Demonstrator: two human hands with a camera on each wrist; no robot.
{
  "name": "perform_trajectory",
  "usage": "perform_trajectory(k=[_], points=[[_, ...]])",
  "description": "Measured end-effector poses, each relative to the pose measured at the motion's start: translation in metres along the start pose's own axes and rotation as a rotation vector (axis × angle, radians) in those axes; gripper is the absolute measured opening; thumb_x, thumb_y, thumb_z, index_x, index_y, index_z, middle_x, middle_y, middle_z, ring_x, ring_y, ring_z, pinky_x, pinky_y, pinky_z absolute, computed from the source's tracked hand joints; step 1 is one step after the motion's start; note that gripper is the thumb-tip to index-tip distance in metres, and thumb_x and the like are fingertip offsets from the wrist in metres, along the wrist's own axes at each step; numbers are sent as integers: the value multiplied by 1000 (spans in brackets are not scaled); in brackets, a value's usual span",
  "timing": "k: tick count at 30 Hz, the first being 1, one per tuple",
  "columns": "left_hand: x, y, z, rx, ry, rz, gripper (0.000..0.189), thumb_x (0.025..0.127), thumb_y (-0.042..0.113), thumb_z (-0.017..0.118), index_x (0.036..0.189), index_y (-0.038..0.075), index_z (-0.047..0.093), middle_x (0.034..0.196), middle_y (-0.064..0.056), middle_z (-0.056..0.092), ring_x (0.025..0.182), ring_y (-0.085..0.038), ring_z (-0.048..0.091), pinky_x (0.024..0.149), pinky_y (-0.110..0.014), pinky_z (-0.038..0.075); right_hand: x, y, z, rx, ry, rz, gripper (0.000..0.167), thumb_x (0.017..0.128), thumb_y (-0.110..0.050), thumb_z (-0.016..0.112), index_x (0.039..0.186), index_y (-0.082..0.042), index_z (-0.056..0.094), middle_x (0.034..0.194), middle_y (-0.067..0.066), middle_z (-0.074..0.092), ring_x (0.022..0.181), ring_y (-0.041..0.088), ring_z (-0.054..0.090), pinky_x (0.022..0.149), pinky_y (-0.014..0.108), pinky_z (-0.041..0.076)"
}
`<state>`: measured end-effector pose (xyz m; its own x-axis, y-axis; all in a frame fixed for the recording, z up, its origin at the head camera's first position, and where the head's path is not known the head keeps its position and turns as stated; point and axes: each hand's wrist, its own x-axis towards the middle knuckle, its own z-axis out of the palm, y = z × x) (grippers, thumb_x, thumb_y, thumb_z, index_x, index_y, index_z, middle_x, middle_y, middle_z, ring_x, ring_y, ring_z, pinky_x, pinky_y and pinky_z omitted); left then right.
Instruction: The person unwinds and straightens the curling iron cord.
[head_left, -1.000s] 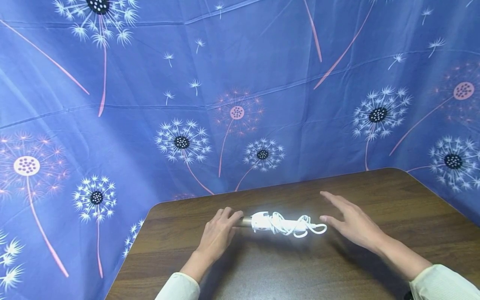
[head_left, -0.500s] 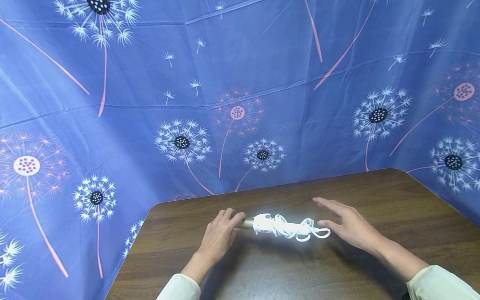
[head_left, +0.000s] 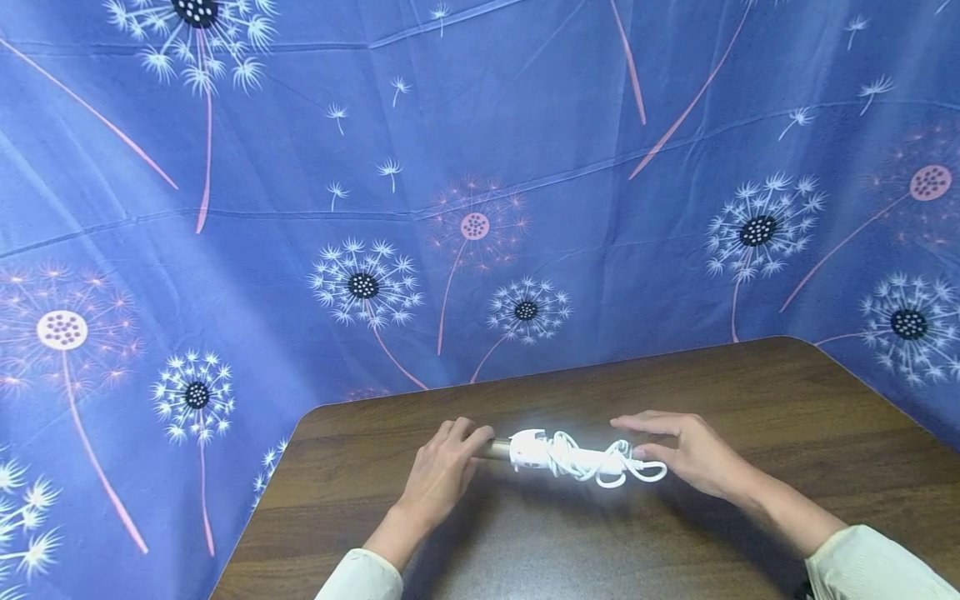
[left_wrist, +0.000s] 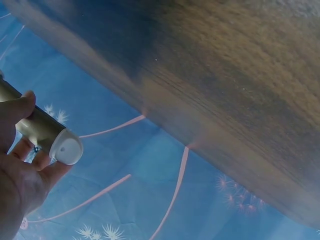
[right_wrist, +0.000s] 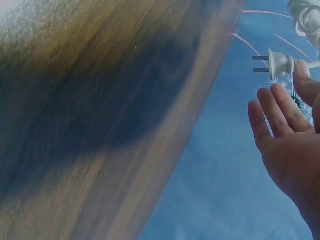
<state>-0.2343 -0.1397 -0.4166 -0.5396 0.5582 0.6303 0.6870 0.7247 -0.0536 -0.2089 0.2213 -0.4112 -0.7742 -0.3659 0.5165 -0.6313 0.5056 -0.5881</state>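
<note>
A curling iron (head_left: 531, 450) with a white handle and gold barrel is held level above the table. My left hand (head_left: 441, 468) grips the barrel (left_wrist: 42, 126); its white end cap (left_wrist: 68, 147) sticks out past the fingers in the left wrist view. White cord (head_left: 573, 457) is wound around the handle. In the right wrist view a two-pin plug (right_wrist: 281, 64) hangs close to my right thumb. My right hand (head_left: 703, 454) has its fingers extended beside the cord's looped end; whether the thumb touches it I cannot tell.
Beneath the hands lies a dark wood-grain table (head_left: 570, 550) with rounded corners. A blue cloth (head_left: 600, 275) printed with dandelions hangs behind it and around its sides.
My right hand has moved left, closer to the corded end, its fingers lowering a little. The curling iron has shifted slightly right in my left hand's grip.
</note>
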Motion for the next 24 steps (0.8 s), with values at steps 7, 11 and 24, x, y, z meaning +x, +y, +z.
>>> perform_trajectory(k=[7, 11, 24], points=[[1, 1, 0, -4, -6, 4, 55, 67, 6, 83, 114, 25, 61, 101, 3, 58, 89, -16, 58, 57, -32, 52, 1, 6, 0, 215, -83, 65, 31, 84, -9, 71, 114, -5, 69, 114, 8, 69, 104, 1, 60, 82, 30, 54], [2, 2, 0, -3, -11, 6, 56, 67, 5, 83, 114, 25, 60, 101, 3, 58, 89, -16, 58, 58, -33, 52, 3, 5, -1, 268, -122, 75, 29, 85, -8, 69, 114, -2, 69, 112, 9, 69, 100, 11, 65, 81, 26, 53], [4, 5, -4, 14, -38, 7, 55, 69, 6, 82, 115, 25, 60, 101, 2, 59, 91, -18, 59, 55, -34, 52, 6, 4, -2, 253, -67, 0, 18, 83, 0, 69, 95, -12, 75, 90, -2, 70, 83, 16, 66, 72, 26, 54]])
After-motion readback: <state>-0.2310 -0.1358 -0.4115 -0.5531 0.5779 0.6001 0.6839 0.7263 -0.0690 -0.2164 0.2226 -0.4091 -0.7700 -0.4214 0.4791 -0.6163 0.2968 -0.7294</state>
